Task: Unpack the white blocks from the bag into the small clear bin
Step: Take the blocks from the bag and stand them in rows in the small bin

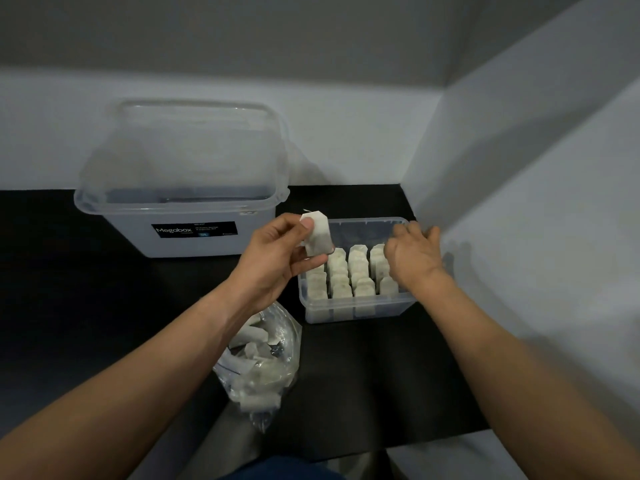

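Left hand pinches one white block between thumb and fingers, raised just beside the small clear bin. Right hand reaches over the bin's rightmost row of packed blocks; whether its bent fingers grip anything cannot be told. The clear bag of blocks lies nearer on the black table. A larger lidded box stands behind.
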Action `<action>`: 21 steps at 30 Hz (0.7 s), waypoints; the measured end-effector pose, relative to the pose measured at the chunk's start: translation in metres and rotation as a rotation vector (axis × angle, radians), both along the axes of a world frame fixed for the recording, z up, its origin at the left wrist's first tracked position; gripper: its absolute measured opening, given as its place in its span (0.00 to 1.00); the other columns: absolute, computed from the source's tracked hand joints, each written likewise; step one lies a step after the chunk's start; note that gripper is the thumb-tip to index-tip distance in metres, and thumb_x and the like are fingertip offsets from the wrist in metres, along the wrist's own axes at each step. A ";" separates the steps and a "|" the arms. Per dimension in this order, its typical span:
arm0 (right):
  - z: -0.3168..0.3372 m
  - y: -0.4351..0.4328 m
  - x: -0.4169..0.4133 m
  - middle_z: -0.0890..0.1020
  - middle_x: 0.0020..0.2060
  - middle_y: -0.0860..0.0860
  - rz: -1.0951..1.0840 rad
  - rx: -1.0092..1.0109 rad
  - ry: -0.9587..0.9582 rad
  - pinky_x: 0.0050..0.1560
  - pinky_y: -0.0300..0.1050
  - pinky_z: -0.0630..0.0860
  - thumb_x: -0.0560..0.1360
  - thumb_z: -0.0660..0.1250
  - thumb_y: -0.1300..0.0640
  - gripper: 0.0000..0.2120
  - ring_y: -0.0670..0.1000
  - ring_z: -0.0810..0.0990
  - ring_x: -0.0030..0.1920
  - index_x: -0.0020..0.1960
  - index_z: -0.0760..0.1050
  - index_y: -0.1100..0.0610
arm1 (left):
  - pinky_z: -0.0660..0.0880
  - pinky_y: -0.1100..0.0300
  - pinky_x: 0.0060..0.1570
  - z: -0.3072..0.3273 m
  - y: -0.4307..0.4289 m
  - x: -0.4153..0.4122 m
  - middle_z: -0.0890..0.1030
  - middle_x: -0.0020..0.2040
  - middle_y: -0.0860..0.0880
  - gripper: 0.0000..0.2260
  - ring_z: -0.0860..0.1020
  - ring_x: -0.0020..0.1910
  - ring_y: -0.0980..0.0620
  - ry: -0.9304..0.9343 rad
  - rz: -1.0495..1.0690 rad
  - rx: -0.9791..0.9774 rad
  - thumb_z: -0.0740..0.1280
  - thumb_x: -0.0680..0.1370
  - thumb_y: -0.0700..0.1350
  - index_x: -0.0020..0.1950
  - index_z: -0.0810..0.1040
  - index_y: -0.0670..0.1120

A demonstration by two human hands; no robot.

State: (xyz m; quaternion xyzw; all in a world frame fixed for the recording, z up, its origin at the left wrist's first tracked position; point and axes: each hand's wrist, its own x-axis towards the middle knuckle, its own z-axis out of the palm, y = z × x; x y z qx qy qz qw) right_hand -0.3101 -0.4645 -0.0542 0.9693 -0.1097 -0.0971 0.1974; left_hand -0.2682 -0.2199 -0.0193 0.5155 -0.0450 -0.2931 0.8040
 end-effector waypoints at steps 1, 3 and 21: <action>0.003 -0.007 -0.001 0.73 0.62 0.54 -0.013 0.081 -0.081 0.61 0.55 0.66 0.75 0.69 0.58 0.15 0.57 0.69 0.64 0.61 0.81 0.50 | 0.84 0.54 0.47 0.000 -0.003 0.000 0.83 0.56 0.37 0.04 0.85 0.54 0.39 -0.043 -0.013 0.034 0.66 0.83 0.43 0.52 0.78 0.43; 0.010 -0.022 -0.008 0.75 0.57 0.55 -0.048 0.309 -0.265 0.58 0.52 0.71 0.77 0.69 0.56 0.15 0.59 0.72 0.60 0.63 0.83 0.48 | 0.84 0.52 0.46 -0.001 -0.009 0.002 0.83 0.47 0.42 0.03 0.85 0.50 0.43 -0.134 -0.044 0.107 0.66 0.83 0.42 0.54 0.77 0.43; -0.006 -0.046 -0.051 0.76 0.47 0.48 -0.304 0.799 -0.517 0.51 0.47 0.78 0.79 0.69 0.54 0.20 0.49 0.77 0.45 0.72 0.77 0.49 | 0.83 0.61 0.37 -0.063 -0.148 0.014 0.86 0.40 0.45 0.04 0.86 0.36 0.51 -0.665 -0.577 0.939 0.74 0.78 0.42 0.51 0.85 0.43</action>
